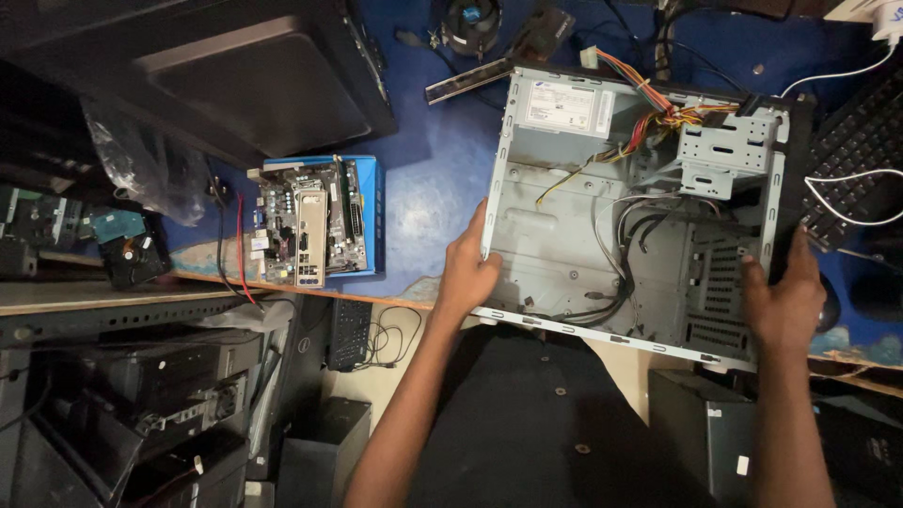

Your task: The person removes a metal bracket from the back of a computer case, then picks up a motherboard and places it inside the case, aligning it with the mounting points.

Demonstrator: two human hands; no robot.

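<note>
On blue table | computer case [564,254] between hands | left hand [467,273], right hand [785,301] gripping edges

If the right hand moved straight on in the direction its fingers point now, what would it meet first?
The right hand grips the right side of the open computer case, fingers pointing away from the person. Straight on, it would probably first meet the black keyboard with the white cable across it, though depth is unclear.

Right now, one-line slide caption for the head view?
Both hands, left and right, grip an open computer case on a blue table.
</note>
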